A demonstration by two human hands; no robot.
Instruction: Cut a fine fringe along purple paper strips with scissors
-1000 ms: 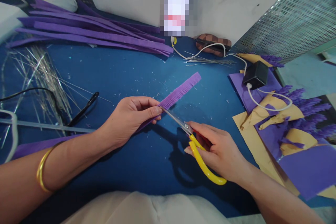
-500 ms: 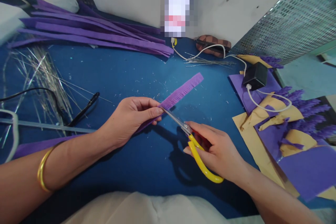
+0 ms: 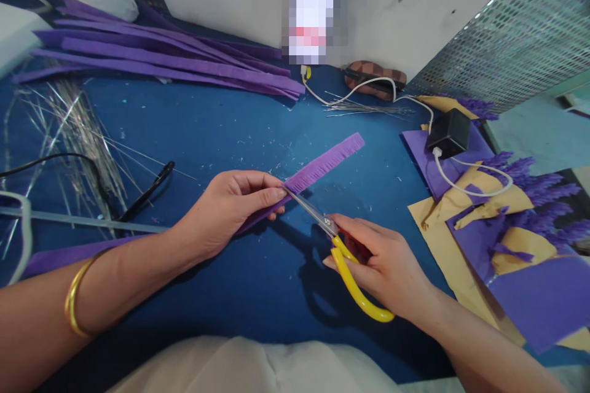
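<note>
Between the thumb and fingers of my left hand (image 3: 246, 206) is a purple crepe paper strip (image 3: 325, 164). Its free end points up to the right and is cut into a fine fringe along the lower edge. The rest of the strip runs back under my left forearm. My right hand (image 3: 380, 264) grips yellow-handled scissors (image 3: 357, 288). Their blade tips meet the strip's lower edge right beside my left thumb, and the blades look nearly closed.
Purple strips (image 3: 184, 58) lie in a pile at the back left, with thin metal wires (image 3: 87, 141) before them. On the right are a black adapter (image 3: 448, 132) with a white cable and wrapped purple flowers (image 3: 530, 187). A phone (image 3: 311, 6) leans at the back.
The fringed end of the strip has shifted slightly right and down. The scissors have moved a touch to the right, and my left hand keeps its pinch.
</note>
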